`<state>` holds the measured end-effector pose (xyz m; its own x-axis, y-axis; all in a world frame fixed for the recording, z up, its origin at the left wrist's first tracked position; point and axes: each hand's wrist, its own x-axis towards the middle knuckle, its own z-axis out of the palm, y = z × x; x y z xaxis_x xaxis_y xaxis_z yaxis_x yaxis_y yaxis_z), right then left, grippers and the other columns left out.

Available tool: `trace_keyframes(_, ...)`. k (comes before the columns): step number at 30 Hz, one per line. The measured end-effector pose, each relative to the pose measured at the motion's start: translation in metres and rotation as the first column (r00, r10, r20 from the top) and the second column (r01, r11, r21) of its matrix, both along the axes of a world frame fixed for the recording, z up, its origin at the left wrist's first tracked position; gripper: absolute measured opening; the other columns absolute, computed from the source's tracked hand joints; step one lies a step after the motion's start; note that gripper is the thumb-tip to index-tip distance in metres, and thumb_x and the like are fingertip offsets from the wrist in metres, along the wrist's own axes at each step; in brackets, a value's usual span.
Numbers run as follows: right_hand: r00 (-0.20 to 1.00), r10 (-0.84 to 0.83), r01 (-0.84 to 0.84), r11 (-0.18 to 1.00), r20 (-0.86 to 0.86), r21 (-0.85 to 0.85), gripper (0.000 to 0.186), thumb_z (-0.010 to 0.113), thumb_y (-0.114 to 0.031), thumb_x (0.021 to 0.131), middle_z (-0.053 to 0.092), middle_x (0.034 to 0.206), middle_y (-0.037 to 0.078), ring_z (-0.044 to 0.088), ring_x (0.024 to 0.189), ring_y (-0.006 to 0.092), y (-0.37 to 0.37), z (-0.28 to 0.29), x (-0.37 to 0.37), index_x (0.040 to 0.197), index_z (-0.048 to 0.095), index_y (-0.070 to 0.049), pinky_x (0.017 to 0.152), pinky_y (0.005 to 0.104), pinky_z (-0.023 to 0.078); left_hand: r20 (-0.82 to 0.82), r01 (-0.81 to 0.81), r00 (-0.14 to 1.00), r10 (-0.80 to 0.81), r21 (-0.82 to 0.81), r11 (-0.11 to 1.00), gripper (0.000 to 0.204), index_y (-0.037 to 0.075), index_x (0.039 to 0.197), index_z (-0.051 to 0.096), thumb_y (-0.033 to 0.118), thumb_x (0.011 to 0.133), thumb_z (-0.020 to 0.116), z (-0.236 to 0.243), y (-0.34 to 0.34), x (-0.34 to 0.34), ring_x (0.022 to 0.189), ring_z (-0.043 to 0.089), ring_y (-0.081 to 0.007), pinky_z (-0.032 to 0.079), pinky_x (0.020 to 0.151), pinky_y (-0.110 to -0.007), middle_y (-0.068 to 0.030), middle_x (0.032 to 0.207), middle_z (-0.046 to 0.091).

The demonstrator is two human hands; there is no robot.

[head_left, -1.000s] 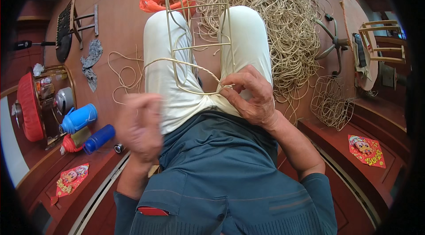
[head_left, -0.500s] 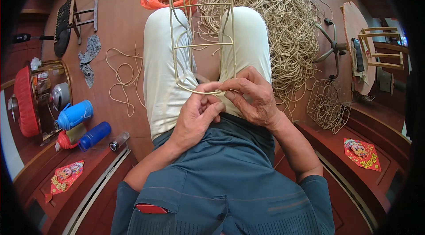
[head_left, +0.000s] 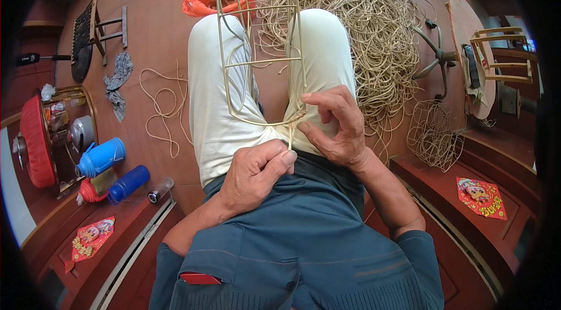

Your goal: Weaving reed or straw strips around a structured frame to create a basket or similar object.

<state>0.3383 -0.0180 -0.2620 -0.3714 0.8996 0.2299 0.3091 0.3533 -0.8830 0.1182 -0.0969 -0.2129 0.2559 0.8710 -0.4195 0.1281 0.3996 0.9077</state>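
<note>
A gold-coloured wire frame (head_left: 225,79), made of long rods and cross bars, stands between my knees. Pale cord (head_left: 291,134) is wrapped around its near corner and runs down from there. My left hand (head_left: 257,172) is closed, pinching the cord's lower end between thumb and forefinger just below that corner. My right hand (head_left: 338,129) is beside the wrapped corner, thumb and fingers apart, with nothing visible between them. The thumb tip comes close to the wrapping; whether it touches cannot be made out.
A large heap of loose cord (head_left: 380,47) covers the floor ahead right. Beyond my left knee is an orange-lined bucket (head_left: 190,5). Left lie a cloth (head_left: 120,73), loose cord (head_left: 153,102) and a blue flask (head_left: 102,157). A wire tangle (head_left: 435,134) and metal chair base (head_left: 438,61) are right.
My left hand has moved down from the frame, drawing the cord toward me. My right fingers have opened away from the corner. The frame has shifted slightly left.
</note>
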Motion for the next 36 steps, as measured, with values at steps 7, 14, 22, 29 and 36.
trace_keyframes(7, 0.998, 0.012, -0.027, 0.958, 0.054, 0.285, 0.048, 0.095, -0.009, 0.076, 0.059, 0.091, 0.001, 0.06, 0.078, 0.0177, -0.004, -0.007, -0.004, 0.121, 0.081, -0.016, 0.064, 0.0319, 0.051, 0.043, 0.075, 0.996, -0.076, 0.023, 0.997, 0.036, 0.003, 0.086, 0.073, 0.028, 0.11, 0.064, 0.019, 0.002, -0.019, 0.069, 0.053, -0.0085, 0.042, 0.064, -0.029, 0.0002, 0.072, 0.063)
trace_keyframes(14, 0.995, 0.006, -0.045, 0.918, 0.099, 0.395, 0.031, 0.091, -0.004, 0.076, 0.065, 0.094, 0.002, 0.061, 0.08, 0.0179, -0.002, -0.008, -0.013, 0.104, 0.085, -0.014, 0.06, 0.0314, 0.05, 0.057, 0.139, 0.988, -0.142, 0.054, 0.989, 0.034, 0.002, 0.087, 0.073, 0.026, 0.109, 0.067, 0.038, 0.004, -0.053, 0.069, 0.061, -0.0124, 0.048, 0.066, -0.03, -0.0042, 0.075, 0.069)
trace_keyframes(22, 0.955, 0.071, -0.197, 0.878, 0.29, 0.435, 0.025, 0.086, 0.001, 0.079, 0.072, 0.096, 0.004, 0.067, 0.086, 0.0239, 0.006, 0.01, -0.021, 0.1, 0.077, -0.01, 0.075, 0.0371, 0.053, 0.287, 0.117, 0.95, -0.121, 0.029, 0.993, 0.031, 0.002, 0.083, 0.077, 0.024, 0.104, 0.074, 0.031, -0.021, -0.143, 0.067, 0.062, -0.0104, 0.047, 0.062, -0.03, -0.0041, 0.072, 0.071)
trace_keyframes(29, 0.93, 0.107, -0.246, 0.892, 0.352, 0.379, 0.022, 0.084, 0.002, 0.082, 0.071, 0.093, 0.006, 0.065, 0.084, 0.0272, 0.006, 0.016, -0.024, 0.099, 0.075, -0.008, 0.075, 0.04, 0.052, 0.443, -0.777, 0.461, 0.769, -0.217, 0.591, 0.028, 0.011, 0.099, 0.067, 0.037, 0.109, 0.069, -0.11, -0.025, -0.256, 0.061, 0.052, -0.0099, 0.044, 0.059, -0.028, 0.0033, 0.071, 0.057)
trace_keyframes(36, 0.897, 0.119, -0.262, 0.918, 0.425, 0.296, 0.022, 0.083, 0.004, 0.083, 0.07, 0.093, 0.008, 0.065, 0.085, 0.0276, 0.002, 0.021, -0.021, 0.099, 0.073, -0.008, 0.077, 0.0396, 0.053, -0.052, -0.856, 0.232, 0.971, -0.485, 0.178, 0.011, 0.011, 0.101, 0.073, 0.022, 0.102, 0.074, -0.321, -0.049, -0.281, 0.057, 0.058, -0.0088, 0.048, 0.049, -0.028, 0.0033, 0.073, 0.065)
